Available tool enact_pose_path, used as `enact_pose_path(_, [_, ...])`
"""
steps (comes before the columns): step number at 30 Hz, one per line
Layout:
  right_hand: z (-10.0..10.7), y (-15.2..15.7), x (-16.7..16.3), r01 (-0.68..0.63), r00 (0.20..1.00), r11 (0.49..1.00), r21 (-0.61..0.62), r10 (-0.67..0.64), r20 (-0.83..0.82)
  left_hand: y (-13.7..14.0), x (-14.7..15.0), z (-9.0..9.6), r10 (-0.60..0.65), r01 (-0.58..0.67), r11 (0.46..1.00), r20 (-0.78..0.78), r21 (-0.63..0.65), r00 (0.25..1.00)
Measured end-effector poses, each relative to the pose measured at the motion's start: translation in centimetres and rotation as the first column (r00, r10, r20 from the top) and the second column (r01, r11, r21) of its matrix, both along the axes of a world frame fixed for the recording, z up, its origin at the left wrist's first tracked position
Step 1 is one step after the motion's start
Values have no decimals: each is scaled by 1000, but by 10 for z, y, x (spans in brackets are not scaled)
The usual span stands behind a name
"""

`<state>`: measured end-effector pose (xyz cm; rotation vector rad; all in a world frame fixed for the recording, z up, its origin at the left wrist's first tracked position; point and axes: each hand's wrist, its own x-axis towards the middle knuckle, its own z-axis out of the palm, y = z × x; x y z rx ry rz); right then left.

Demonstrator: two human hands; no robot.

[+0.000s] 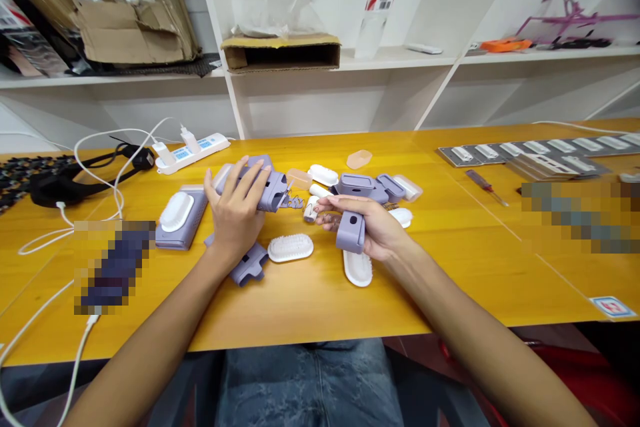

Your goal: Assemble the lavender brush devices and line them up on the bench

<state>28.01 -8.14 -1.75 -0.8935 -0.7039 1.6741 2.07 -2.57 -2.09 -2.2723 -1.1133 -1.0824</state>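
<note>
My left hand curves over a purple plastic housing, its fingers laid across the top. Coiled metal springs show at the housing's right end. In my right hand is a smaller purple plastic piece with a dark hole. The right fingertips reach toward a small white cylinder; whether they touch it is unclear. Another purple housing lies under my left wrist. A white oval bristled brush head lies between the hands, and a second brush head lies below the right hand.
More purple parts and white brush heads lie behind my hands. To the left are a purple box-shaped piece, a phone and a power strip with cables. A screwdriver and grey trays are at right.
</note>
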Motion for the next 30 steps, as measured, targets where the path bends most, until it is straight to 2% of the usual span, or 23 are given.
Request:
enact_pose_path(9, [-1, 3, 3, 53, 998, 999, -8, -53, -24, 1, 1, 1, -19, 18, 999, 2, 41, 1000])
enact_pose_path(17, [-1, 3, 3, 72, 997, 997, -36, -73, -16, 1, 1, 2, -33, 42, 993, -83, 109, 996])
enact_pose_path(30, [5, -5, -7, 6, 1000, 996, 94, -5, -15, -6, 7, 1, -57, 71, 992, -134, 103, 989])
